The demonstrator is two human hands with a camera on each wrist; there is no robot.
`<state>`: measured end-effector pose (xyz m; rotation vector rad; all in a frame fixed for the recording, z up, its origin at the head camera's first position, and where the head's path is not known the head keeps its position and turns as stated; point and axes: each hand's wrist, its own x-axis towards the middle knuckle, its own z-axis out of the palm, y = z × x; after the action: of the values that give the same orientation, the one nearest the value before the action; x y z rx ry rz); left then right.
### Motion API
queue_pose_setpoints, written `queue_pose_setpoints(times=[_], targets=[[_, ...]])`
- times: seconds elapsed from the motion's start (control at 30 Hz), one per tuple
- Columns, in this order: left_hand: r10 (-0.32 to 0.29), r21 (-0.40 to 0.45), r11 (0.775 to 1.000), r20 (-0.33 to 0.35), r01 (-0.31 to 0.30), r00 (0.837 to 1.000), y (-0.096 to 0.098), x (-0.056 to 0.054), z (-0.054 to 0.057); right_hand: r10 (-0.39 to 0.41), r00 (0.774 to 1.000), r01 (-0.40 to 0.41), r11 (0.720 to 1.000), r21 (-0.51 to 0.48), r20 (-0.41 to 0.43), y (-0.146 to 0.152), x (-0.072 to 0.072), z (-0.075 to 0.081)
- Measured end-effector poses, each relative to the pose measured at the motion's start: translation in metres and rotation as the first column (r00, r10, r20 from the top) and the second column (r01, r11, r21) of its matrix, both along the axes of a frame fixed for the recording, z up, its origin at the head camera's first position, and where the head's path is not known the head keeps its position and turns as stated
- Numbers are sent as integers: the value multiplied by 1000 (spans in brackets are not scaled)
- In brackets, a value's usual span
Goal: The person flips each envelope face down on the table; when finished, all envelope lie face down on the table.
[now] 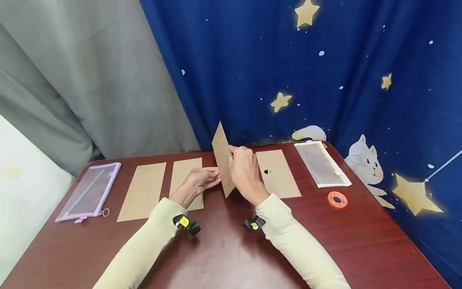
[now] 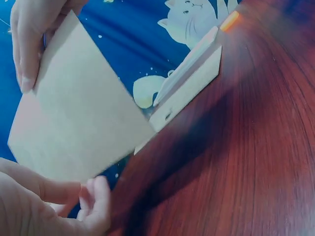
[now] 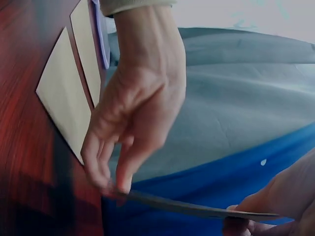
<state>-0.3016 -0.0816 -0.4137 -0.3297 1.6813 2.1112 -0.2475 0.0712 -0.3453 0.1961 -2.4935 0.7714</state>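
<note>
A flat rectangle of brown kraft paper (image 1: pixel 223 156) stands on edge above the table, held between both hands. My left hand (image 1: pixel 199 181) pinches its lower edge between thumb and fingers, seen edge-on in the right wrist view, where the left hand (image 3: pixel 135 105) is at centre. My right hand (image 1: pixel 246 170) grips the opposite edge, thumb on one face and fingers on the other. The left wrist view shows one broad, plain face of the kraft paper (image 2: pixel 88 108), with the right hand (image 2: pixel 34 39) at its upper corner.
Two similar kraft papers (image 1: pixel 142 192) (image 1: pixel 187 164) lie to the left, one with a black mark (image 1: pixel 278 174) to the right. A purple-edged zip pouch (image 1: pixel 86 192) is far left. A white-edged mesh pouch (image 1: pixel 321 164) and an orange tape roll (image 1: pixel 337 199) are at right. Curtains (image 1: pixel 252 72) hang behind.
</note>
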Motion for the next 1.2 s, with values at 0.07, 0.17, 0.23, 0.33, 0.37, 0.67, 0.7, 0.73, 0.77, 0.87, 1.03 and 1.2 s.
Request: queue_pose_setpoints(times=[0.07, 0.17, 0.23, 0.33, 0.37, 0.67, 0.7, 0.73, 0.77, 0.87, 1.03, 1.2], targets=[[34, 3, 999, -25, -34, 999, -3, 2, -2, 2, 1000, -2, 1000, -22, -3, 5, -1, -2], [84, 24, 996, -61, -83, 995, -6, 3, -1, -7, 1000, 6, 998, -56, -17, 15, -4, -5], [108, 22, 994, -90, -107, 990, -8, 3, 2, -15, 1000, 13, 995, -100, -20, 21, -7, -7], [124, 1, 992, -125, -125, 984, -10, 2, 5, -13, 1000, 14, 982, -188, 8, 29, -14, -11], [123, -19, 992, -138, -127, 983, -11, 2, 6, -9, 1000, 14, 974, -226, 26, 32, -17, -13], [88, -241, 959, -239, -147, 967, -14, 1, -4, -21, 959, 110, 948, -300, 284, 48, -37, -42], [73, -281, 949, -253, -146, 965, -14, 1, -5, -26, 951, 119, 951, -286, 308, 49, -39, -46], [54, -326, 934, -273, -145, 961, -14, 1, -7, -31, 944, 126, 954, -273, 328, 49, -40, -51], [34, -368, 919, -291, -144, 956, -14, 1, -8, -36, 938, 132, 956, -261, 345, 49, -41, -55], [-33, -509, 846, -350, -160, 936, -13, 1, -11, -47, 924, 138, 966, -217, 380, 47, -45, -66], [-135, -707, 670, -415, -225, 900, -11, 2, -18, -27, 909, 109, 979, -174, 416, 42, -48, -78], [-193, -764, 598, -431, -242, 882, -6, 3, -21, -22, 907, 94, 984, -152, 422, 40, -49, -84]])
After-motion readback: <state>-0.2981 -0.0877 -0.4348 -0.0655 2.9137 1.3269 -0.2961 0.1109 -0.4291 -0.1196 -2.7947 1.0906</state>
